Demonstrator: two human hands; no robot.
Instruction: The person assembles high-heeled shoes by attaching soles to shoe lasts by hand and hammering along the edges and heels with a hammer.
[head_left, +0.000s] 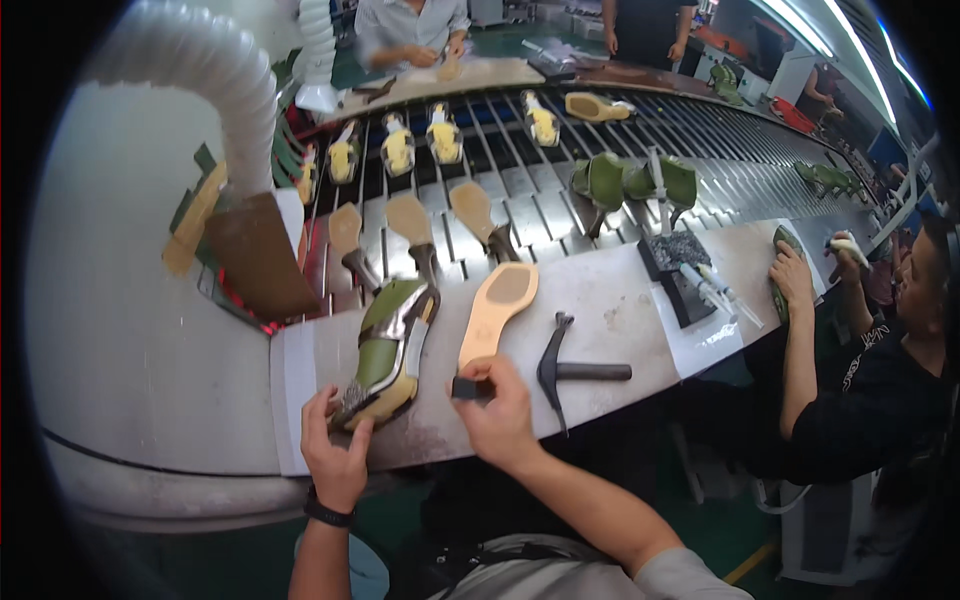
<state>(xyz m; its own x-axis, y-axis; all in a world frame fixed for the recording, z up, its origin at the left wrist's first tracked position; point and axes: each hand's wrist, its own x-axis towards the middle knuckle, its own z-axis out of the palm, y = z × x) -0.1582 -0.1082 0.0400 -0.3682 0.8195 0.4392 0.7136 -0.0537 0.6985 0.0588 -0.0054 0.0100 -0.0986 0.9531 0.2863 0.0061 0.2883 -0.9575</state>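
Note:
My left hand [338, 450] grips the toe end of a green and silver shoe upper [385, 350], its thumb and fingers on either side. The shoe lies tilted at the table's front left. Beside it, my right hand [500, 412] is closed at the near end of a tan shoe sole [488, 318] with a greyish forepart patch. A small black block [466, 388] shows between my right thumb and fingers; whether it is the sole's heel I cannot tell. Right of that hand lies a dark hammer [570, 371].
Several heeled soles [408, 218] and yellow-bottomed shoes [398, 148] stand on the slatted conveyor [560, 180]. Green shoes [605, 185] sit farther right. A black box [680, 275] with brushes is on the worktable [630, 320]. A white duct [215, 80] hangs left; co-workers are opposite and right.

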